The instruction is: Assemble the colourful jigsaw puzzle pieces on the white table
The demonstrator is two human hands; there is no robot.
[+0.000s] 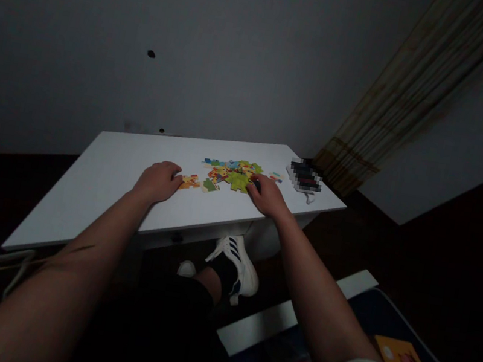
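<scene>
Loosely curled, the left hand (159,181) rests left of the heap of jigsaw pieces (239,181), thumb and forefinger at an orange patch of pieces (188,182); whether they pinch it, I cannot tell. At the heap's right edge, the right hand (268,196) bends its fingers beside a green piece; dimness hides whether they close on it. Flanking the heap this way probably puts its pieces within reach of both hands. The heap lies on a white table (85,181), perhaps chosen as a flat surface for loose pieces.

Counts: two hands, one table, one heap. Its pieces overlap too much to number. One pale green piece (210,186) lies just left of the heap, between it and the orange patch. Right of the heap sits one pixelated object with one white strap (310,198), perhaps set aside for working room. Below the heap, two white shoes (249,274) show, one only partly.
</scene>
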